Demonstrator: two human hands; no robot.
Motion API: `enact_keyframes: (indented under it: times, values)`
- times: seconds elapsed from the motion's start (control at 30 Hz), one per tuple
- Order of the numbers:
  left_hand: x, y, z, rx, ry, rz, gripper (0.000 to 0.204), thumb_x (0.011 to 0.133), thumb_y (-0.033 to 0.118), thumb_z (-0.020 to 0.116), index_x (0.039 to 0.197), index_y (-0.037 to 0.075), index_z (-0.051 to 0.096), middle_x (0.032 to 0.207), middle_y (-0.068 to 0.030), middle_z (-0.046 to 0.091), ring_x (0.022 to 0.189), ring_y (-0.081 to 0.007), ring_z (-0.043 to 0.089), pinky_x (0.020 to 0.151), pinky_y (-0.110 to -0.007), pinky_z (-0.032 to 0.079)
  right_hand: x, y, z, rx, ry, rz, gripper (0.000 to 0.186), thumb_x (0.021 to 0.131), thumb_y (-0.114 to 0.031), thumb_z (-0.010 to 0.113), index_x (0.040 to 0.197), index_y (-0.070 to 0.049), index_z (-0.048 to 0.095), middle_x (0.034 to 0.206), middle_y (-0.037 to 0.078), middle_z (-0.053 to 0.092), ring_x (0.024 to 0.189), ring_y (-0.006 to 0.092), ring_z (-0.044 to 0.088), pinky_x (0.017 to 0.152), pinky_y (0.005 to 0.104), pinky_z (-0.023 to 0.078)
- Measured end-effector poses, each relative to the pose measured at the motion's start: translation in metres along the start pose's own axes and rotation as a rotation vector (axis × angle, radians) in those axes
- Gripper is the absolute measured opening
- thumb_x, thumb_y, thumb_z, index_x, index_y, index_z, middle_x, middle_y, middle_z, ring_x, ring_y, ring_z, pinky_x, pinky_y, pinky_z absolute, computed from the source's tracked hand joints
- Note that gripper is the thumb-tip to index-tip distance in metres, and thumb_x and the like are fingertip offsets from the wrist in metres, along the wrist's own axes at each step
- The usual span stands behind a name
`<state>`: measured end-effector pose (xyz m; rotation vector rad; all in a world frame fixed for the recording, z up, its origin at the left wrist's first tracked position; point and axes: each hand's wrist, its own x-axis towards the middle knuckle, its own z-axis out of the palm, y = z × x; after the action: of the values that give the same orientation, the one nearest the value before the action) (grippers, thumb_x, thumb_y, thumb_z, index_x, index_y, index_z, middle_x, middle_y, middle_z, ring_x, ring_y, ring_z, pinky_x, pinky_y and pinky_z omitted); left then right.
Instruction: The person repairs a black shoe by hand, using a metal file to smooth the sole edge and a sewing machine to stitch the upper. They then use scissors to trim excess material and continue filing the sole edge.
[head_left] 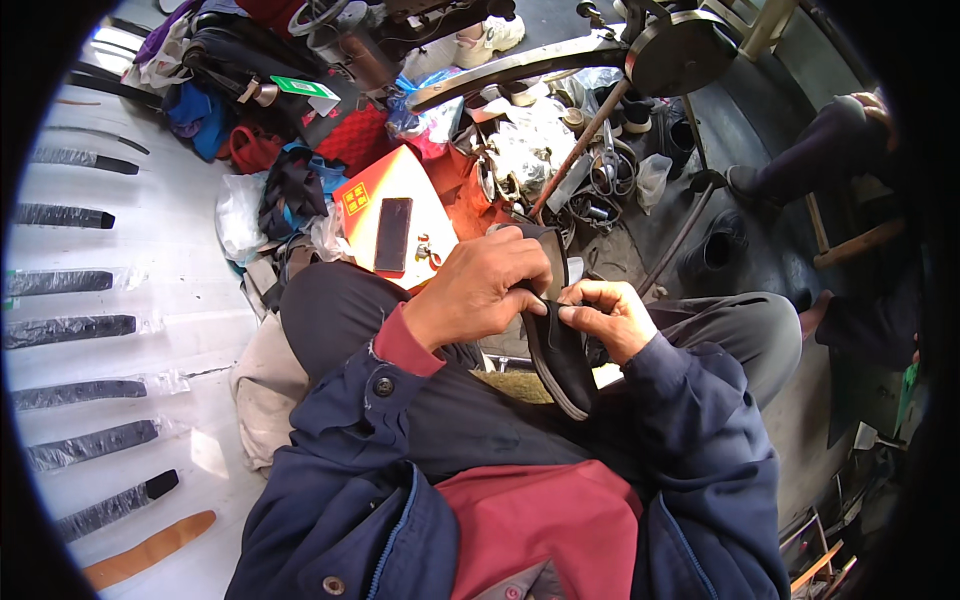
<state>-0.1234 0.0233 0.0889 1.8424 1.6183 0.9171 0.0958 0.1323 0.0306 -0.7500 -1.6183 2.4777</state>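
Observation:
A black shoe (562, 362) with a thin pale sole edge stands over my lap, its toe pointing down toward me. My left hand (482, 287) is closed on the shoe's upper near the opening, thumb and fingers pinched together. From the other side my right hand (607, 316) pinches the upper at nearly the same spot, the thumb tips close together. Whether something small sits between the fingertips cannot be made out. Beyond my left hand a dark phone (393, 236) lies on a red and white box (428, 203), with a small metal and red item (428, 252) beside it.
Black belts (85, 393), several in clear wrap, lie on a white surface at left. Ahead stands a machine with a handwheel (682, 52). Below it are scissors (606, 170), bags and shoes. Another person's leg (815, 150) and a black shoe (717, 243) are at right.

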Motion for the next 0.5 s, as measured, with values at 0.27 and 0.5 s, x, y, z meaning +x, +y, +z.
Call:
enact_keyframes:
  times: [0.27,0.5]
  values:
    - [0.000,-0.010,0.006,-0.048,-0.052,0.003,0.026,0.072,0.002,0.082,0.087,0.006,0.062,0.086,-0.0046,0.063,0.088,-0.0293,0.059,0.074,-0.042,0.049,0.002,-0.007,-0.001,-0.095,-0.028,0.098,0.014,0.099,-0.014,0.074,0.105,-0.002,0.075,0.093,-0.003,0.071,0.087,0.0048,0.060,0.081,0.0254,0.050]
    - [-0.001,-0.012,0.002,-0.189,0.019,-0.041,0.030,0.070,-0.013,0.082,0.089,0.005,0.067,0.124,-0.0088,0.069,0.107,-0.0284,0.065,0.087,-0.038,0.055,0.007,-0.036,-0.013,-0.037,-0.135,-0.011,0.023,0.103,-0.002,0.064,0.124,0.001,0.072,0.105,0.000,0.071,0.094,0.0071,0.061,0.087,0.0252,0.050]
